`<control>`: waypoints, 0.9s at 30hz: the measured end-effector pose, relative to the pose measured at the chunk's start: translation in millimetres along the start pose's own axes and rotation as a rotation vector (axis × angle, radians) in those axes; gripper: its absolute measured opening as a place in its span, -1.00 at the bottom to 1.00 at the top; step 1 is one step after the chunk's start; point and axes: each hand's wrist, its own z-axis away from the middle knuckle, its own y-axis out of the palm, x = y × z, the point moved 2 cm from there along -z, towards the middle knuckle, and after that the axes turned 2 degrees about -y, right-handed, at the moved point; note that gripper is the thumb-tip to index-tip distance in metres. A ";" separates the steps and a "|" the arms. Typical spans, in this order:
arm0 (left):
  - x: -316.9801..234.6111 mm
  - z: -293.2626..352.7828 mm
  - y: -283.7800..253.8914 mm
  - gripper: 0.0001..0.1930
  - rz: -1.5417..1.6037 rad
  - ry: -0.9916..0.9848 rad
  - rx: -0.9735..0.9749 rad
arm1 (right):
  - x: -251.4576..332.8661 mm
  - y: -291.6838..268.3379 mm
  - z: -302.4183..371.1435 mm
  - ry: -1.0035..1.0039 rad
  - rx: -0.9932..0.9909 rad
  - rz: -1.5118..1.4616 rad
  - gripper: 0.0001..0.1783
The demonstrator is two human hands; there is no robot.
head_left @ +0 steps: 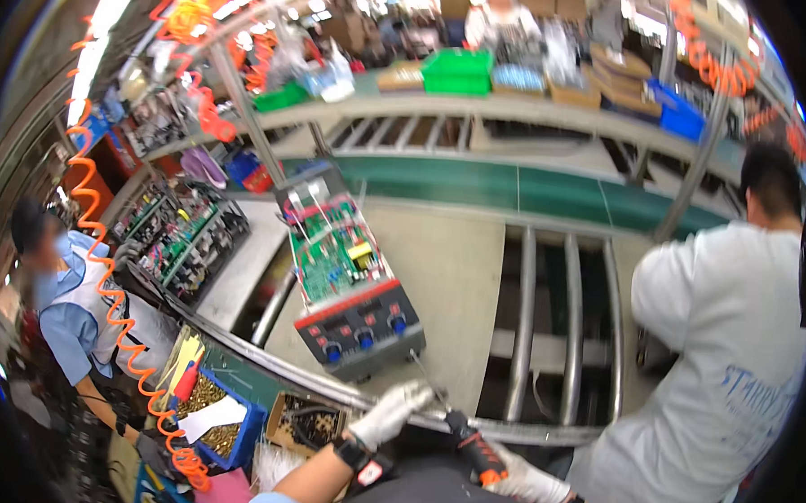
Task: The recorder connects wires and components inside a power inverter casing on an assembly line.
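Note:
My right hand (526, 480), in a white glove, is wrapped round a black and orange power screwdriver (477, 448). The tool's nose points up and left, toward my left hand (393, 415). That hand is gloved too, its fingers drawn together beside the driver's bit; what they hold, if anything, is too small to tell. Just beyond the hands stands an open electronic unit (356, 294). Its dark front panel (363, 332) has a red stripe along the top and blue knobs, and faces me. Inside lies a green circuit board (332, 259) with a yellow component.
Bare metal rollers (569, 326) lie right of the unit. Blue bin (249, 434) with small brass-coloured parts and a cardboard box (283, 422) sit at lower left. More circuit-board assemblies (183, 242) stand left. Co-workers are at right (714, 328) and left (86, 310). An orange coiled hose (106, 265) hangs left.

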 end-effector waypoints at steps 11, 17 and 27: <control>-38.8 79.7 53.4 -0.02 -0.331 0.110 0.118 | 97.7 55.7 -67.2 -0.721 -0.302 0.292 -0.08; 19.8 176.2 10.3 -0.34 -0.256 0.057 -0.358 | 91.3 171.0 -103.3 -0.844 0.168 0.532 0.06; 54.9 339.4 5.7 -0.66 0.043 0.364 -1.220 | -25.8 167.7 -121.7 -0.251 0.733 1.184 -0.24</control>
